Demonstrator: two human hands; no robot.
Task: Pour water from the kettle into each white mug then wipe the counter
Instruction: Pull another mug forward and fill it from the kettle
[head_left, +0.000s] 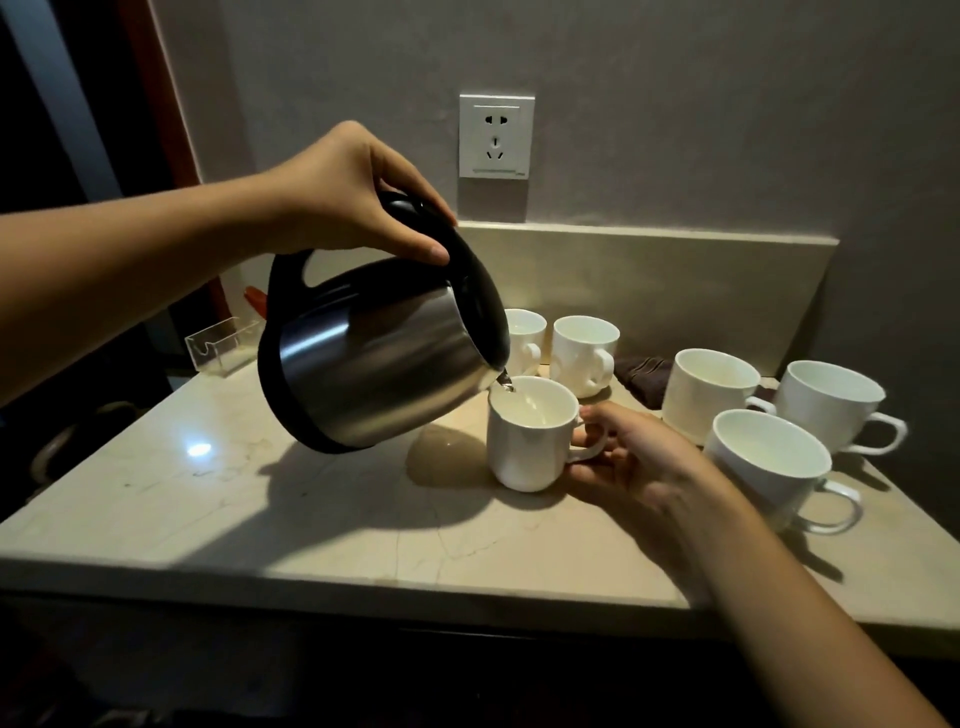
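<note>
While left hand (343, 192) tilts kettle (374, 358) | right hand (631, 462) grips mug (530, 441) | six mugs (one cloth (647, 376))

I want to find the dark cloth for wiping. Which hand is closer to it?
Right. The right hand holds a mug's handle just in front of the dark cloth. The left hand is up high on the kettle, farther left.

Steel kettle (374, 358), black trim; white mugs (532, 434); veined beige counter (260, 509); dark cloth (644, 376).
</note>
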